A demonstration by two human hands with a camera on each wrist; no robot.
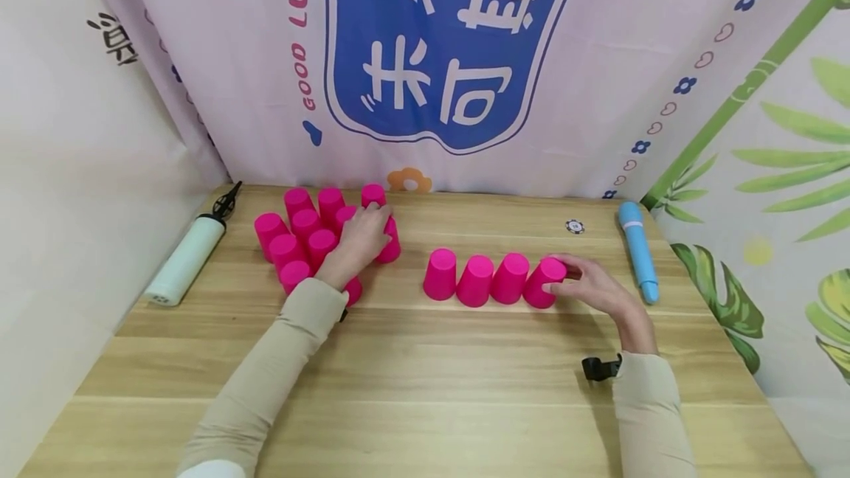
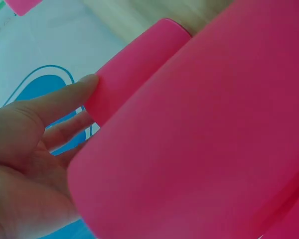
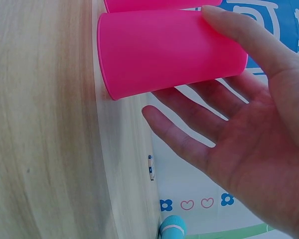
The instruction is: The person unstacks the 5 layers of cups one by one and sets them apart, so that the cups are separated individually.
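Note:
Several pink cups stand upside down on the table in two groups. At the left is a tight cluster, where my left hand (image 1: 362,236) reaches over the cups and holds a pink cup (image 1: 390,243) at its right side. In the left wrist view, the thumb lies on that cup (image 2: 134,69) near its narrow end, fingers behind, while a nearer cup (image 2: 199,139) fills much of the picture. My right hand (image 1: 587,282) grips the rightmost cup (image 1: 543,285) of a row of several. The right wrist view shows its thumb along that cup (image 3: 172,52), with fingers behind.
A pale green hand pump (image 1: 188,257) lies at the table's left edge. Toward the right edge are a blue pen-shaped object (image 1: 637,249) and a small round chip (image 1: 574,226). A printed cloth (image 1: 265,131) hangs behind the wooden table (image 1: 465,389).

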